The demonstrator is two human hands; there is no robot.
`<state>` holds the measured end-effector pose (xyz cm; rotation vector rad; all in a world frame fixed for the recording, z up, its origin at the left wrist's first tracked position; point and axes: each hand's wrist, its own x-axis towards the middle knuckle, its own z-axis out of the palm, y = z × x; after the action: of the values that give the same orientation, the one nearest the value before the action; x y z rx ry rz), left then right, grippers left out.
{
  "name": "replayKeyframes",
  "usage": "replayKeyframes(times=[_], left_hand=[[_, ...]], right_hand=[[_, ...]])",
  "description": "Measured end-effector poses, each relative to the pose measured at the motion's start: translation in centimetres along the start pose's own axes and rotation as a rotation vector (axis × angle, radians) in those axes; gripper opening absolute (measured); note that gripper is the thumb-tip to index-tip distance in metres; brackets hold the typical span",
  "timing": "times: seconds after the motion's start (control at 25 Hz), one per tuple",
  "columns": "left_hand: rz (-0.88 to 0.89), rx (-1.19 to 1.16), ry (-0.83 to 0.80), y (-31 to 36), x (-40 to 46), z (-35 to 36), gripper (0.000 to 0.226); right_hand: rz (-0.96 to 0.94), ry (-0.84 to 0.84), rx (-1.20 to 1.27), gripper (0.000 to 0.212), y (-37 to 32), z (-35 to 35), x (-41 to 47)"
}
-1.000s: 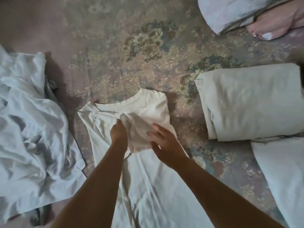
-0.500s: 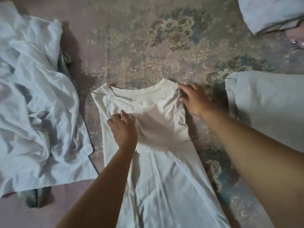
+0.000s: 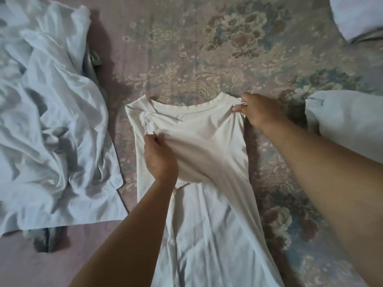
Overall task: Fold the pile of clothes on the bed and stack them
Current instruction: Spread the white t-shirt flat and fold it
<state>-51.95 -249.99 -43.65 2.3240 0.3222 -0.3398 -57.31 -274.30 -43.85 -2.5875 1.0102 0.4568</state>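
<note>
- Left hand (image 3: 160,160) is sitting in the middle of the frame, fingers curled and bunching a fold of the white T-shirt (image 3: 199,183) just below its left shoulder.
- Right hand (image 3: 259,112) is reaching in from the right of the frame and pinching the shirt's upper right corner beside the collar (image 3: 186,107), thumb and fingers closed on the cloth.
- White T-shirt is lying flat on the bed (image 3: 186,48) in the centre of the frame, neck pointing toward the top, sleeves lying folded in over the chest, body running down past the lower edge.
- Pile of unfolded clothes (image 3: 47,125) is lying crumpled at the left of the frame, near the shirt but not touching it, with a grey garment (image 3: 47,239) poking out beneath its lower edge.
- Folded pale garment (image 3: 348,125) is resting at the right edge of the frame, partly hidden behind the right forearm.
- Another pale bundle (image 3: 360,17) is showing in the upper right corner.
- Floral bedspread is covering the bed beneath everything.
</note>
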Motion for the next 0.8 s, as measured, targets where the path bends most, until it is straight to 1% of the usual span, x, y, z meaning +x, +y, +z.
replayKeyframes(times=[0.08,0.16,0.24,0.28,0.32,0.36,0.4,0.44,0.48,0.52,0.56,0.6,0.68,0.76,0.8], left_hand=[[0.010,0.096,-0.028,-1.1,0.9,0.4,0.020],[0.094,0.095,-0.085,-1.7,2.0,0.8,0.019],[0.180,0.050,-0.146,-2.1,3.2,0.8,0.016],[0.199,0.049,-0.175,-2.1,3.3,0.5,0.019],[0.268,0.110,-0.160,-2.5,3.0,0.3,0.027],[0.426,0.235,-0.098,-3.1,2.2,0.0,0.038],[0.669,0.363,-0.043,-3.9,0.5,-0.1,0.046],[0.965,0.464,-0.077,-5.2,-1.7,0.0,0.050],[1.230,0.530,-0.210,-6.8,-4.1,0.1,0.052],[1.404,0.569,-0.357,-8.6,-6.2,0.2,0.053],[1.506,0.627,-0.461,-10.3,-7.9,0.2,0.054],[1.546,0.695,-0.512,-11.5,-9.2,-0.1,0.054],[1.502,0.808,-0.534,-12.7,-10.3,-0.7,0.050],[1.522,0.808,-0.584,-12.2,-11.4,-1.6,0.045],[1.576,0.796,-0.590,-11.8,-11.8,-2.0,0.048]], right_hand=[[0.019,0.012,-0.101,0.039,-0.2,1.0,0.2],[0.036,0.047,-0.141,0.037,-0.7,1.6,0.0],[0.062,0.142,-0.071,0.039,-1.4,2.0,-1.1],[0.052,0.216,-0.024,0.044,-1.4,2.6,-2.5],[0.004,0.306,-0.003,0.050,-0.9,3.7,-4.2],[-0.068,0.386,-0.021,0.054,-0.2,5.2,-6.4],[-0.139,0.423,-0.060,0.057,0.8,7.0,-9.2],[-0.197,0.415,-0.096,0.057,2.0,8.9,-12.4],[-0.234,0.382,-0.121,0.056,3.1,10.8,-15.8],[-0.258,0.358,-0.133,0.055,4.0,12.5,-19.3],[-0.263,0.348,-0.123,0.054,4.9,13.8,-22.7],[-0.240,0.352,-0.092,0.054,5.5,15.0,-26.2],[-0.124,0.349,-0.036,0.051,6.8,16.8,-32.3],[0.026,0.351,-0.046,0.048,7.7,17.9,-38.2],[0.089,0.345,-0.079,0.047,8.0,18.4,-40.6]])
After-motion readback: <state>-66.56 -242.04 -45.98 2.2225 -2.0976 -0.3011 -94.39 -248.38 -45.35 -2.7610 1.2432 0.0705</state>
